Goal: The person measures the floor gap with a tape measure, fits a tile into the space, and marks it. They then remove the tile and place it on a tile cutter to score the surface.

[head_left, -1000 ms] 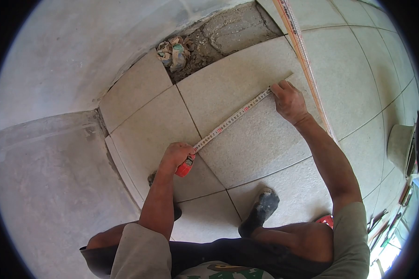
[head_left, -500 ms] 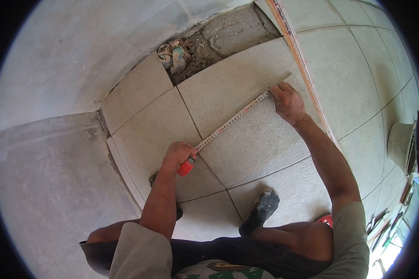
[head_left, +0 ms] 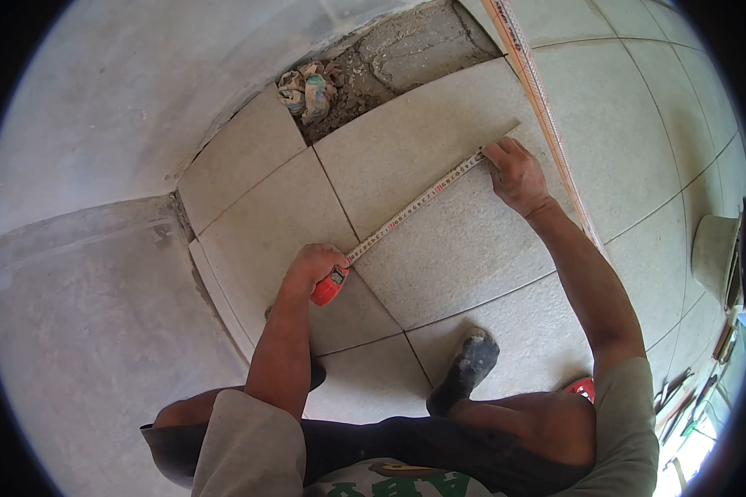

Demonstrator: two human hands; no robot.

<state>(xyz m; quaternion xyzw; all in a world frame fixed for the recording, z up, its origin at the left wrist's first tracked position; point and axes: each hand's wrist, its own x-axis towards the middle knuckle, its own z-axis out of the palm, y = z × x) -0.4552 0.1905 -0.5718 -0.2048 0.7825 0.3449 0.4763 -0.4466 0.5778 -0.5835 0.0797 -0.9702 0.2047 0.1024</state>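
Note:
My left hand (head_left: 312, 267) is closed around a red tape measure (head_left: 330, 287), whose case shows below the fingers. The yellowish-white blade (head_left: 414, 205) runs up and to the right across the floor tiles (head_left: 439, 257). My right hand (head_left: 517, 177) pinches the blade near its far end, and a short piece of it sticks out past the fingers. The blade crosses the tile joint close to my left hand.
A rough untiled strip (head_left: 414, 51) with crumpled paper (head_left: 308, 93) lies along the wall (head_left: 174, 91). A long straight bar (head_left: 547, 132) slants right of my right hand. A pale bucket (head_left: 713, 257) and several tools (head_left: 695, 406) are at the right.
Both hands appear slightly higher in the view, still holding the tape, and the tape's case has shifted slightly up and left. The blade remains stretched between them.

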